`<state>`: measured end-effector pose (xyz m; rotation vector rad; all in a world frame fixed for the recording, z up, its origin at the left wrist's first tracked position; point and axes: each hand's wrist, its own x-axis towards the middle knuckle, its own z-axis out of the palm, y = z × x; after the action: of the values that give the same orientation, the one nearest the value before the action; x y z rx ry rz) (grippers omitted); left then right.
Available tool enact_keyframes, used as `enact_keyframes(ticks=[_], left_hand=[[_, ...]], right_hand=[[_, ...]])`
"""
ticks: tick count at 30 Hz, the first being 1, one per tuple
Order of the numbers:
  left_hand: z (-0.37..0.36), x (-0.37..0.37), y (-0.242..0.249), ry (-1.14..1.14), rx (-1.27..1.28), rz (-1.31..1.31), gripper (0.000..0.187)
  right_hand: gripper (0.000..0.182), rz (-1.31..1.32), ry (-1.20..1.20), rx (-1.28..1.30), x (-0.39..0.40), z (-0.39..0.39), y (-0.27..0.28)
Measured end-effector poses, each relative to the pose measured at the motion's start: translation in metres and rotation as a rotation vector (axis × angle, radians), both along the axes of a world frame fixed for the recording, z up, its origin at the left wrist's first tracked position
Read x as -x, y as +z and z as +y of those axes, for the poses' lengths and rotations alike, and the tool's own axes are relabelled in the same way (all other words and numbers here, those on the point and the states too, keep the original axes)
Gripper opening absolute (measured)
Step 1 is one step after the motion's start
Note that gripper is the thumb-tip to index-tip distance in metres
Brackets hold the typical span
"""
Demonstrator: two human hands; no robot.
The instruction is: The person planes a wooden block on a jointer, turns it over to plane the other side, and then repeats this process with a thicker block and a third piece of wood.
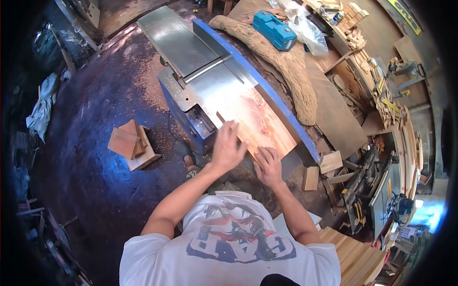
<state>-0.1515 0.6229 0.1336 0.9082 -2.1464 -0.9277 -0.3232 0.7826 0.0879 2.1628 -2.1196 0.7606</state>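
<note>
A reddish wooden board lies flat on the steel table of a blue jointer, against the blue fence. My left hand is over the board's near left edge, fingers spread, slightly blurred. My right hand presses flat on the board's near end, fingers together.
A stack of wooden blocks sits on the dusty floor to the left. A rough timber slab and a blue case lie beyond the fence. Offcuts, planks and a cluttered bench fill the right side.
</note>
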Motion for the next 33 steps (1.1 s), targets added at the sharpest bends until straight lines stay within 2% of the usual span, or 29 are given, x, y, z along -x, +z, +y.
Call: enact_keyframes(ticks=[3, 5, 9, 16, 24, 33], left_hand=[[-0.012, 0.042, -0.029, -0.163, 0.148, -0.081, 0.064], [-0.036, 0.074, -0.051, -0.124, 0.212, -0.192, 0.066], [-0.069, 0.096, -0.057, -0.090, 0.338, -0.407, 0.074], [-0.132, 0.088, -0.048, -0.087, 0.282, -0.600, 0.088], [-0.192, 0.081, -0.046, -0.005, 0.270, -0.575, 0.088], [-0.221, 0.075, -0.049, 0.023, 0.238, -0.585, 0.088]], right_hand=[[0.055, -0.080, 0.041, -0.046, 0.012, -0.019, 0.018], [0.054, -0.073, 0.092, -0.050, 0.025, -0.030, 0.019], [0.047, -0.080, 0.183, 0.021, 0.049, -0.063, 0.007], [0.040, -0.115, 0.197, 0.118, 0.031, -0.126, 0.008], [0.039, -0.098, 0.220, 0.157, 0.018, -0.192, 0.005], [0.038, -0.084, 0.291, 0.114, 0.019, -0.227, 0.008]])
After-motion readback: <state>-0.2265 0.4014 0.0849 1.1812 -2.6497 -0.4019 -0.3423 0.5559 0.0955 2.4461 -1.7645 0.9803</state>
